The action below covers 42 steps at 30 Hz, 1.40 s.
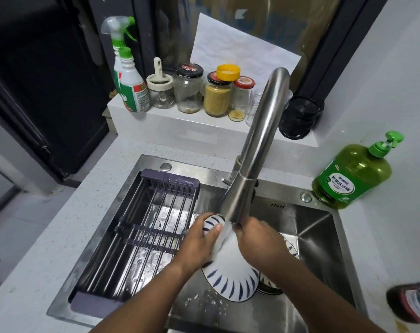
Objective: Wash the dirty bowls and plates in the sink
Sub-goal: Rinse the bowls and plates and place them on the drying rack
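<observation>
Bowl: white, ringed with dark blue dashes, being held tilted on edge over the sink under running water. Second patterned dish: lying behind it, mostly hidden. Dark-rimmed dish: lying low beneath the bowl, partly covered; type cannot be told.

The right hand hides the bowl's inside; a blurred dark bottle is cut by the right edge.
</observation>
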Each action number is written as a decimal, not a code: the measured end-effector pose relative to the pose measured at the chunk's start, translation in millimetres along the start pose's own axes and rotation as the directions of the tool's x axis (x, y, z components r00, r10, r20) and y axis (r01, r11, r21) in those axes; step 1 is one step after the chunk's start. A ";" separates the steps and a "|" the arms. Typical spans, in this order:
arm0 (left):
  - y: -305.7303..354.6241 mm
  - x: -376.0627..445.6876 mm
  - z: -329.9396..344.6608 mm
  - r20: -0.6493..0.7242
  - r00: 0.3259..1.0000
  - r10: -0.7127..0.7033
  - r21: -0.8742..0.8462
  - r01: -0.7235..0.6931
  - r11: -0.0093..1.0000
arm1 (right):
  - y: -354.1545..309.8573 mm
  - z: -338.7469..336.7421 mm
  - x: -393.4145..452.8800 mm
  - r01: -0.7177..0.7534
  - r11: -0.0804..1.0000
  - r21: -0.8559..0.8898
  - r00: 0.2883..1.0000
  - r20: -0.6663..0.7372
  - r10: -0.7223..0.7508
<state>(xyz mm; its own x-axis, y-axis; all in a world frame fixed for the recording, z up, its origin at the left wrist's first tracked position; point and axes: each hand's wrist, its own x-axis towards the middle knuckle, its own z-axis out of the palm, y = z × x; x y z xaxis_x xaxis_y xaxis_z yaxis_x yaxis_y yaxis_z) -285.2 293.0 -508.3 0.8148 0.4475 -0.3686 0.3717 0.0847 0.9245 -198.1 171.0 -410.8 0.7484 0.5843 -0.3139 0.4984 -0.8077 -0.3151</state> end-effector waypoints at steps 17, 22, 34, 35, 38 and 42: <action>-10.0 -41.9 43.3 -0.108 0.834 -0.541 -0.585 0.387 0.713 | -10.7 131.3 3.9 -0.403 -0.018 0.915 0.652 0.301 0.695; -4.5 -27.9 -9.5 -0.199 0.877 -0.438 -0.339 0.358 0.870 | -2.3 126.3 22.0 -0.484 0.284 0.828 0.784 0.267 0.561; 19.3 -50.6 0.7 -0.247 0.952 -0.182 -0.146 0.149 0.978 | -26.1 136.9 13.0 -0.568 -0.071 0.820 0.703 0.529 0.476; 12.4 -55.3 2.2 -0.245 0.954 -0.175 -0.143 0.143 0.979 | -30.4 142.2 8.0 -0.562 -0.148 0.814 0.702 0.563 0.436; 19.9 -50.3 -25.0 -0.184 0.955 -0.235 -0.104 0.218 0.970 | -15.3 150.2 17.0 -0.557 0.095 0.825 0.756 0.457 0.468; 58.0 -45.7 -75.2 0.061 0.903 -0.425 -0.110 0.429 0.897 | 10.0 113.3 40.6 -0.422 0.542 0.727 0.906 0.319 0.277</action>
<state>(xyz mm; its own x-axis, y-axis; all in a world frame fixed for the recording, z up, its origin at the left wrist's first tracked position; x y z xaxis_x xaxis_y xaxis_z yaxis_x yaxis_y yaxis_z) -334.4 344.4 -430.5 0.6054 0.3138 -0.7315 0.6338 0.3658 0.6815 -212.3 195.6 -528.2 0.6767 0.3306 -0.6579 -0.3638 -0.6267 -0.6892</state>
